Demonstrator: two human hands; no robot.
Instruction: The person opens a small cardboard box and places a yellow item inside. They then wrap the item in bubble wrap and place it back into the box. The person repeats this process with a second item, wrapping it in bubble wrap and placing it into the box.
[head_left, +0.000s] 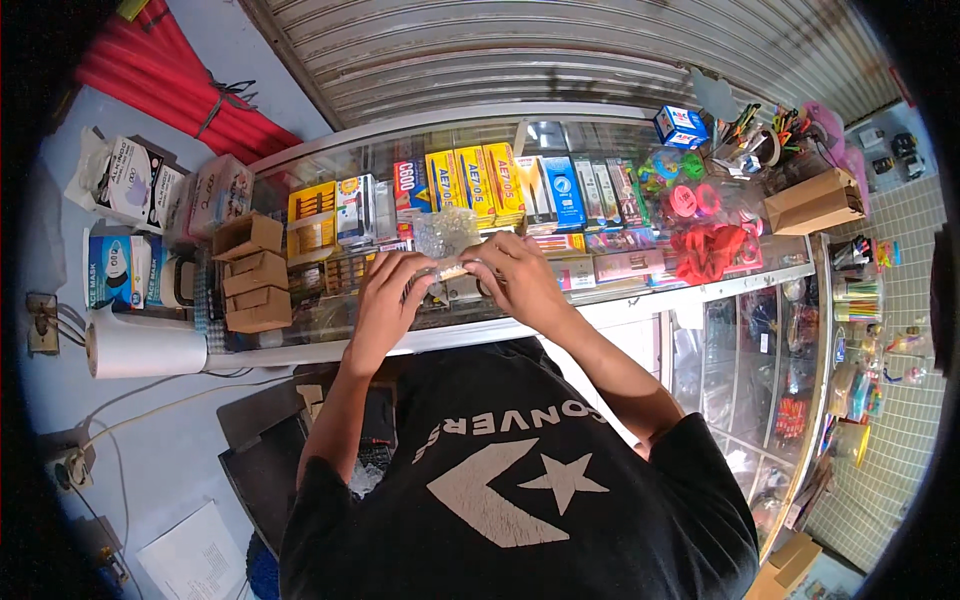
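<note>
My left hand [390, 295] and my right hand [520, 285] are closed on a clear bubble-wrap piece [445, 232] over the glass display counter [640, 293]. The fingers of both hands grip the wrap's near edge, where something small and tan [452, 270] shows, too small to make out. Under the glass, behind my hands, lie yellow boxes [472, 180] and a blue box [563, 195]. A red cloth [705, 250] lies to the right of my right hand.
Small cardboard boxes [255, 300] and a white paper roll [145, 345] are at the left. Pen holders [752, 145] and a cardboard box [812, 205] stand at the right. A metal shutter [560, 50] rises behind the counter; cables [115, 430] run along the left.
</note>
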